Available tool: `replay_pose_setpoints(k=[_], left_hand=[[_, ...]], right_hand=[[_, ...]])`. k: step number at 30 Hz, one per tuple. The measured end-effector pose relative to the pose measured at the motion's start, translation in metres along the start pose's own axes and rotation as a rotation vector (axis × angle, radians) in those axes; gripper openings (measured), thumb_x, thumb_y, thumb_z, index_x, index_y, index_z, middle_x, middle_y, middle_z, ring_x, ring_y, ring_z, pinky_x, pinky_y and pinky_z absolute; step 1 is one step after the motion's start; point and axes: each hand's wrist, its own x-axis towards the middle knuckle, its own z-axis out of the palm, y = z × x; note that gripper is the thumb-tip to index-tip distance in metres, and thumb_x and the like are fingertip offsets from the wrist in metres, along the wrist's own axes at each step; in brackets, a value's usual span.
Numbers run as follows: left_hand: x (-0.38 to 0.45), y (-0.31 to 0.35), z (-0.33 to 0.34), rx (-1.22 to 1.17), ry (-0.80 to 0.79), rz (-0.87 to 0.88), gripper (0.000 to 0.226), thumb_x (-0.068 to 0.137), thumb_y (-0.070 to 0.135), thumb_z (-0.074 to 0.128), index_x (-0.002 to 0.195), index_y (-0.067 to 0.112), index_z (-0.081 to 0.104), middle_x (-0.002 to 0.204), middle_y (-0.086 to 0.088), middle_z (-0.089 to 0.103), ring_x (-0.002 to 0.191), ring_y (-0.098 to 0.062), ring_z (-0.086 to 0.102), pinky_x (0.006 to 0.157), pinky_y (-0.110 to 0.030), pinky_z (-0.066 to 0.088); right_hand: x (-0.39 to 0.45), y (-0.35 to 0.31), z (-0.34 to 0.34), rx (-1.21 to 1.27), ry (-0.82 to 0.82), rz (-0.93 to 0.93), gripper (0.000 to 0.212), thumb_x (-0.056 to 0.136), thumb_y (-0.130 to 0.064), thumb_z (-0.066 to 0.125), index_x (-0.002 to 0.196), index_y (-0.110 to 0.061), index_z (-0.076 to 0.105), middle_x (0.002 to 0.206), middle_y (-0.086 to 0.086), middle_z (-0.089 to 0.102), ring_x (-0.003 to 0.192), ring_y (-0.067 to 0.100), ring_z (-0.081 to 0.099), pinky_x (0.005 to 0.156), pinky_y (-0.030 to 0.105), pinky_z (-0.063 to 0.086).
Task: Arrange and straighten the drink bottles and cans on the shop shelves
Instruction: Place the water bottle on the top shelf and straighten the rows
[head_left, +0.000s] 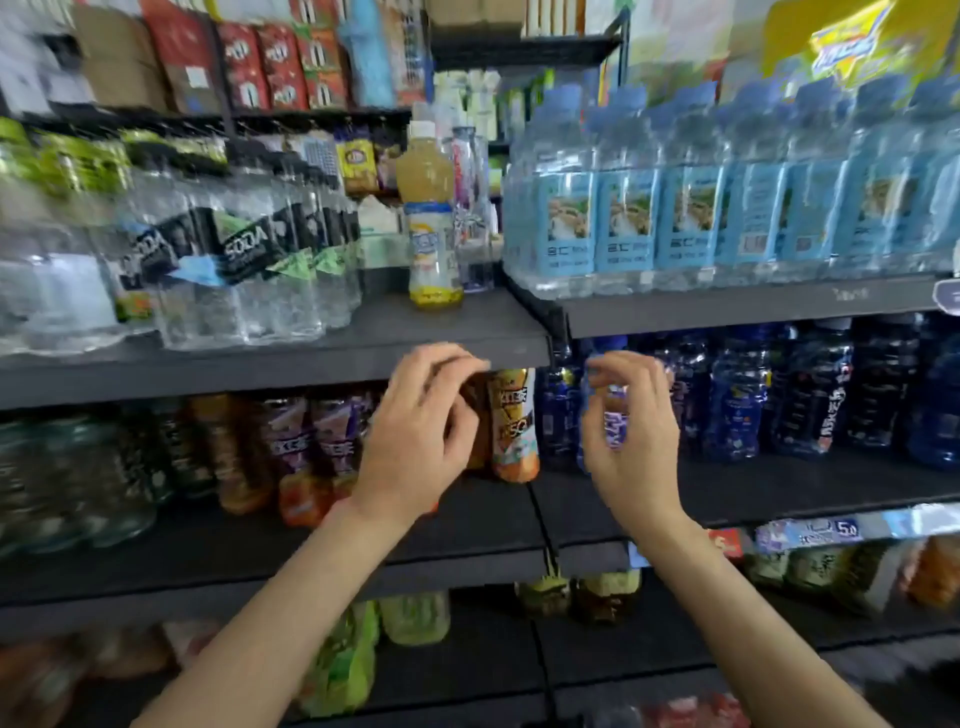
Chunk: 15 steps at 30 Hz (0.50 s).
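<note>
Both hands are raised at the middle shelf (779, 488); the picture is motion-blurred. My left hand (415, 431) curls around a brown tea bottle (477, 415), which stands next to an orange-labelled tea bottle (514, 421). My right hand (636, 436) wraps thumb and fingers around a blue bottle with a purple label (613, 418) at the left end of a row of dark blue bottles (737, 395). On the upper shelf (447, 338) stand a lone yellow juice bottle (434, 223) and a slim clear bottle (470, 208) behind it.
Clear soda bottles (218, 265) fill the upper shelf's left side, and light-blue water bottles (691, 192) the right. Purple and orange tea bottles (311, 447) and green bottles (78, 467) stand left of my hands. More drinks (410, 618) stand below and snack packs (280, 62) above.
</note>
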Motion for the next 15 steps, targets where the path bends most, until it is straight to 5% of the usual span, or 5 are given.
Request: replay_pose_setpoints(k=[7,10,15], left_hand=[[0.022,-0.064,-0.053,0.204,-0.136,-0.208,0.030,0.088,0.010,0.046,0.116,0.009,0.056,0.116,-0.009,0.048,0.111,-0.021,0.040,0.097,-0.035,0.032],[-0.008,-0.070,-0.050,0.225,-0.159,-0.132,0.035,0.085,0.019,0.038,0.111,0.010,0.059,0.113,-0.008,0.052,0.110,-0.022,0.043,0.097,-0.038,0.032],[-0.071,-0.073,-0.036,0.232,-0.199,-0.045,0.037,0.078,0.014,0.042,0.109,0.011,0.062,0.115,-0.009,0.056,0.108,-0.024,0.046,0.093,-0.042,0.040]], right_hand=[[0.016,-0.045,0.034,-0.043,0.107,0.098,0.019,0.087,-0.002,0.057,0.105,-0.004,0.053,0.104,0.000,0.042,0.089,0.011,0.048,0.076,0.015,0.043],[-0.014,-0.045,0.041,-0.070,0.148,0.140,0.018,0.084,-0.001,0.061,0.101,-0.004,0.053,0.097,0.000,0.044,0.082,0.010,0.048,0.073,0.008,0.038],[-0.056,0.002,0.070,-0.159,-0.173,0.558,0.050,0.080,-0.022,0.072,0.119,-0.005,0.045,0.114,0.006,0.045,0.109,0.023,0.047,0.085,0.020,0.036]])
